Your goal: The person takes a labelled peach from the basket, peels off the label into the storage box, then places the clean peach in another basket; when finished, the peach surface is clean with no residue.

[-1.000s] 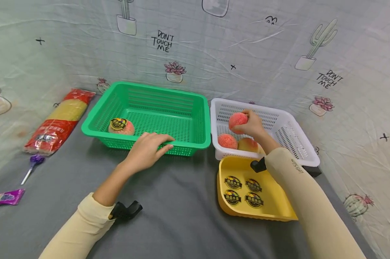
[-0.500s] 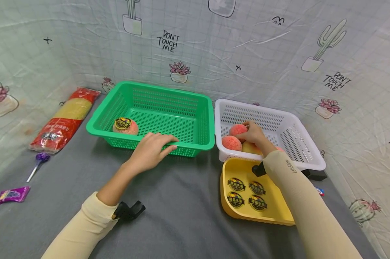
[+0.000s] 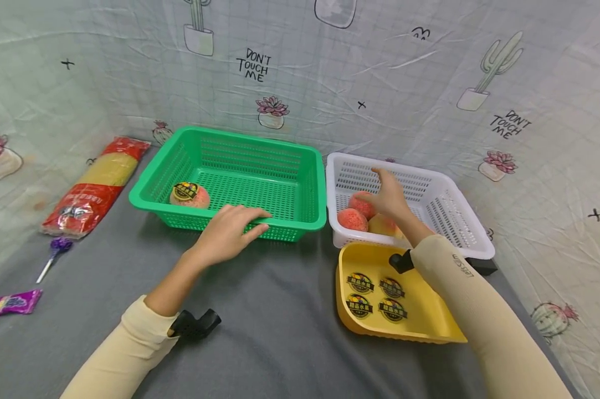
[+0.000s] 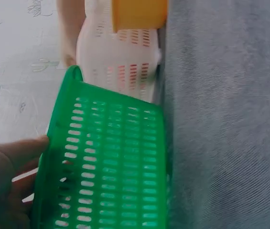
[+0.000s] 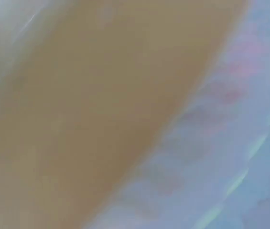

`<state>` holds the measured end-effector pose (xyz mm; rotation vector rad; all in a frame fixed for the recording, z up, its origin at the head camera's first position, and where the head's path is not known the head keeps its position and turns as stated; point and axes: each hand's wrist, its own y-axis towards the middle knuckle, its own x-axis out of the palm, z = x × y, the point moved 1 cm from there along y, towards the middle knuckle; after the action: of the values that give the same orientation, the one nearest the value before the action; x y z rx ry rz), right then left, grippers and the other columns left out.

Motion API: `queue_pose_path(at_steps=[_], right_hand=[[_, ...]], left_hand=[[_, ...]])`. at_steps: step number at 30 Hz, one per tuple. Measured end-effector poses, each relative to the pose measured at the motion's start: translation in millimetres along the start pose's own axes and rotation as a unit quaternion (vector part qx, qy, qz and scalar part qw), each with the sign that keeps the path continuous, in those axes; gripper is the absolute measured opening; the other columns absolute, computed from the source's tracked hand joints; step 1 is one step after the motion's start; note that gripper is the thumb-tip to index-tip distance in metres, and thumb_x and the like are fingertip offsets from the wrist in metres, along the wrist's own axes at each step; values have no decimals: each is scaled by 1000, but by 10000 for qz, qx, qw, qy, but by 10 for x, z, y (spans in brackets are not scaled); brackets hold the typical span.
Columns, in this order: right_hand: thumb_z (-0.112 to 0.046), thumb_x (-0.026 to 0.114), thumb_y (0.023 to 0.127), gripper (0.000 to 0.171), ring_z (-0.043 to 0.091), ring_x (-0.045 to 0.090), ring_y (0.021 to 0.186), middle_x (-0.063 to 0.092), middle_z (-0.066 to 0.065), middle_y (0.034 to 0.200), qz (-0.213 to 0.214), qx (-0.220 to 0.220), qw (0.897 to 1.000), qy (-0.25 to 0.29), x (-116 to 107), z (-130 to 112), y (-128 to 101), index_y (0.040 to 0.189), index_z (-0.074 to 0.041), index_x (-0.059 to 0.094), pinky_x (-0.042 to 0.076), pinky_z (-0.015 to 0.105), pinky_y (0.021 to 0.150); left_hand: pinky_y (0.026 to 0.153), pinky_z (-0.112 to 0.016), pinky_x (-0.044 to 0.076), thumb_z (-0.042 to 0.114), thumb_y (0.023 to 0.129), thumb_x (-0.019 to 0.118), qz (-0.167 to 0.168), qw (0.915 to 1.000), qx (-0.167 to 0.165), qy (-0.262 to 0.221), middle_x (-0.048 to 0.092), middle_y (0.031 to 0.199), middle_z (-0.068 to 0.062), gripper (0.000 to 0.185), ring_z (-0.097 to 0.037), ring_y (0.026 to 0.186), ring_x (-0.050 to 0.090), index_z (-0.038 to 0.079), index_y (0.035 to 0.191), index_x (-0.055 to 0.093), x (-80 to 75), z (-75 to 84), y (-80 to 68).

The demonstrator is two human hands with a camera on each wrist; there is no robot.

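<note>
My left hand (image 3: 230, 228) lies with straight fingers on the front rim of a green basket (image 3: 290, 224); the left wrist view shows the fingers (image 4: 15, 160) against that green basket (image 4: 111, 167). One peach with a dark round sticker (image 3: 189, 195) sits inside at the left. My right hand (image 3: 386, 194) hovers, fingers loose, inside a white basket (image 3: 449, 210) over three peaches; its thumb touches the upper peach (image 3: 362, 205). Another peach (image 3: 352, 220) lies beside it. The right wrist view is a blur.
A yellow tray (image 3: 424, 316) with several round stickers (image 3: 359, 282) sits in front of the white basket. At the left lie a red-and-yellow packet (image 3: 92, 185), a purple lollipop (image 3: 55, 246) and a purple sachet (image 3: 13, 303). Printed cloth walls surround the grey table.
My right hand lowered the peach it held into the white basket among the others and opened its fingers. The left hand stayed on the green basket's rim.
</note>
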<state>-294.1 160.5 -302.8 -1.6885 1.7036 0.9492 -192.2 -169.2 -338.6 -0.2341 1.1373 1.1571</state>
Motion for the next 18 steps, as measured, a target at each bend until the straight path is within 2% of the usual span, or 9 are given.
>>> queue_pose_path(at_steps=[2,4,6,8,10,13,15,17,18], right_hand=[[-19,72,85,67,35,37,125,39,20,139,681,-760,9946,194,8,-189,-32,141,-3,39,34,49,102],[-15,72,85,56,35,41,120,45,20,131,1257,-1548,9793,345,44,-384,-76,133,1,46,37,46,98],[-12,71,85,49,34,44,114,48,20,125,1570,-2185,9618,495,121,-570,-139,127,4,51,39,43,95],[-10,72,85,46,33,45,111,49,21,121,1634,-2669,9477,624,235,-741,-208,124,5,52,40,41,93],[-10,72,85,46,31,45,109,48,20,121,1501,-2940,9413,701,364,-896,-276,124,4,52,40,39,92],[-11,73,84,50,30,45,110,46,19,124,1155,-3118,9397,802,550,-1117,-338,127,2,52,40,37,90],[-13,74,84,54,29,45,112,44,18,127,810,-3108,9437,792,674,-1254,-346,131,0,50,41,37,89],[-17,74,84,60,28,44,116,42,17,130,299,-3024,9504,662,799,-1385,-340,135,-4,46,41,39,90],[-20,74,84,63,27,42,118,40,16,132,16,-2944,9540,566,864,-1443,-331,138,-6,44,41,39,90]], left_hand=[[93,-46,40,19,94,61,10,9988,-118,-477,62,119,-10,29,-28,108,56,5,119,64,-73,-29,-8],[91,-46,42,18,95,60,161,9952,-261,-931,61,120,-11,27,-27,108,55,4,119,63,-182,-73,-26],[85,-46,45,17,96,59,477,9910,-464,-1161,60,118,-12,25,-27,103,56,5,117,64,-325,-134,-66],[81,-46,45,15,96,59,935,9875,-668,-1076,60,115,-13,22,-29,98,57,4,113,65,-483,-218,-119],[80,-49,44,12,95,59,1346,9829,-893,-880,60,115,-16,21,-32,98,55,2,113,65,-638,-322,-183],[91,-55,35,11,94,59,1712,9760,-1232,-548,56,119,-24,25,-41,110,48,-4,114,62,-829,-514,-273],[97,-59,25,9,94,57,1746,9724,-1508,-354,51,122,-30,28,-46,118,39,-8,116,59,-915,-651,-334],[101,-62,17,6,94,52,1574,9696,-1861,-227,44,126,-35,31,-52,124,30,-12,119,55,-966,-778,-384],[101,-62,17,4,94,48,1436,9683,-2032,-201,41,128,-38,33,-53,125,27,-13,121,52,-978,-836,-402]])
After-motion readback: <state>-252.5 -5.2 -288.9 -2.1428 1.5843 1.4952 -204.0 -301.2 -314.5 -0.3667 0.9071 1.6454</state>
